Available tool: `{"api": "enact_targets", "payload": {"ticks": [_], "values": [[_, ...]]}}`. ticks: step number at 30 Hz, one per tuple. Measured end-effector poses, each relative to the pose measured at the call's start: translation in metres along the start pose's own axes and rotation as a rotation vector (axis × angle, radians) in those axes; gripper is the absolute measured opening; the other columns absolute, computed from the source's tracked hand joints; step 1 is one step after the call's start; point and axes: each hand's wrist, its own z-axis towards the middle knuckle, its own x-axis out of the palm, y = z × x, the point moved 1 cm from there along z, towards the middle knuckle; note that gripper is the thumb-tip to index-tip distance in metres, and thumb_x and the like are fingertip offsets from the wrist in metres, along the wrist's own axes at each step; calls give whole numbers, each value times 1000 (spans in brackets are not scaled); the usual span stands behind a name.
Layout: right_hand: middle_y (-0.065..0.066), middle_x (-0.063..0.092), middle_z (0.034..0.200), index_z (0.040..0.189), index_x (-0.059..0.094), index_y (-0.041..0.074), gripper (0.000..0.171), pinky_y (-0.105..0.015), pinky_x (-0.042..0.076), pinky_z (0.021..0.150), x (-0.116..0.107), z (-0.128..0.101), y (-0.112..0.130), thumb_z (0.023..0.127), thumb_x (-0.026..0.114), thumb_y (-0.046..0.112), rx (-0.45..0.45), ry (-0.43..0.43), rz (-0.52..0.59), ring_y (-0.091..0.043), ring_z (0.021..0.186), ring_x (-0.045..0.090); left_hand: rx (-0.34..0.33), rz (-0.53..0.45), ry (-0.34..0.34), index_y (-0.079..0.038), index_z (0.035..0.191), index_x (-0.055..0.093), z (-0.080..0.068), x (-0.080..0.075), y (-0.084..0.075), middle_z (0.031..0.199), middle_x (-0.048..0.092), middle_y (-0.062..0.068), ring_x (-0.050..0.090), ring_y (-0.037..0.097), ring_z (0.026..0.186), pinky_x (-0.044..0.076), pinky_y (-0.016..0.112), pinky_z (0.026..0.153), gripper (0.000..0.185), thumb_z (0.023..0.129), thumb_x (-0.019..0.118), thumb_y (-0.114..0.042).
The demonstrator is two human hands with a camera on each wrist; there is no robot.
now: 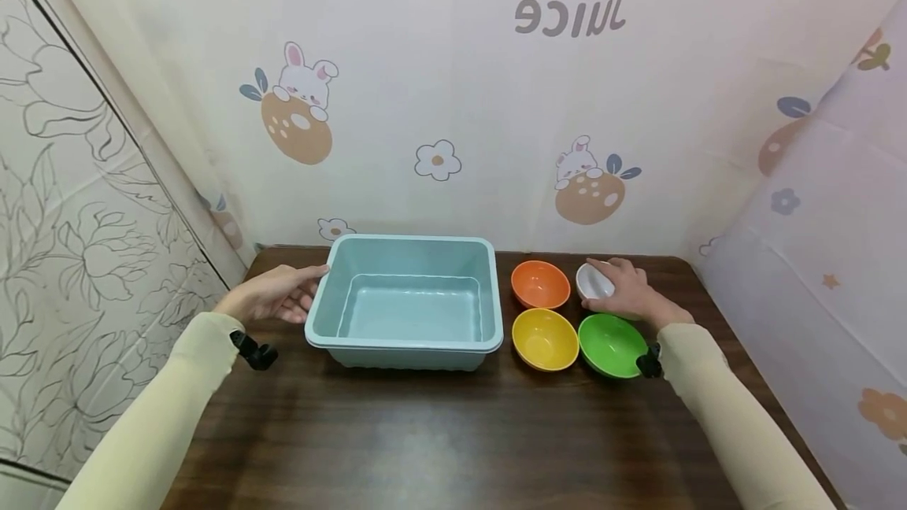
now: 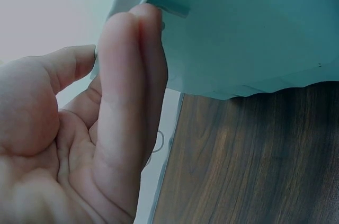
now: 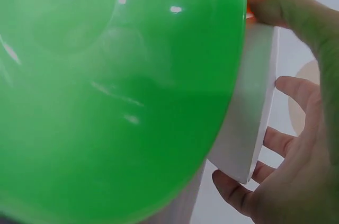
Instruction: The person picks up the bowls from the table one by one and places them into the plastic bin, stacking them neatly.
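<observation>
Four bowls [image 1: 570,313] right of tub [image 1: 407,301]

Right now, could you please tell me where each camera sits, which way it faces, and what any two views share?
Head: worn on the head, looking forward and down at the table; both sleeves and hands show.
Left wrist: beside the left hand, facing the blue tub; palm and fingers show.
Right wrist: beside the right hand, facing the green bowl and white bowl.
Shared: head and left wrist both show the tub.

text: "Juice", mirrored | on: wall covering [image 1: 453,85] behind table
</observation>
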Motion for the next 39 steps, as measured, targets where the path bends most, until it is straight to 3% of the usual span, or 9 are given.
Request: {"api": "enact_targets", "payload": {"ticks": [9, 19, 26, 29, 39], "values": [[-40, 18, 156, 163, 25, 14, 99, -79, 46, 95, -5, -2, 6, 89, 65, 67, -7, -2, -26, -59, 128, 35, -6, 7, -12, -3, 100, 68, -1, -1, 4, 74, 72, 4, 70, 12, 58, 61, 26, 59, 58, 103, 52, -59], [-38, 23, 155, 161, 32, 13, 88, -78, 45, 95, -14, -6, 18, 91, 63, 58, -59, -64, -94, -60, 131, 32, 0, 4, -3, -3, 99, 68, -1, 1, 0, 73, 71, 4, 69, 11, 58, 61, 25, 58, 57, 105, 50, -57], [-38, 24, 156, 160, 34, 14, 86, -72, 53, 92, -19, -8, 30, 91, 64, 56, -61, -75, -91, -57, 125, 45, 0, -1, -11, -4, 98, 68, 0, 0, 0, 73, 71, 4, 69, 11, 58, 61, 26, 58, 57, 104, 51, -58], [-38, 24, 156, 160, 33, 14, 87, -72, 53, 91, -20, -9, 34, 91, 65, 55, -57, -71, -98, -57, 125, 44, -1, -1, -12, -4, 98, 68, 1, 0, 1, 73, 71, 4, 69, 11, 58, 61, 26, 58, 57, 104, 51, -58], [-27, 21, 166, 159, 36, 16, 84, -82, 40, 96, -25, -11, 46, 87, 69, 47, -121, -110, -150, -67, 131, 34, 6, -7, -5, -4, 97, 68, 2, 0, 1, 72, 71, 4, 69, 11, 57, 61, 26, 57, 57, 104, 51, -58]]}}
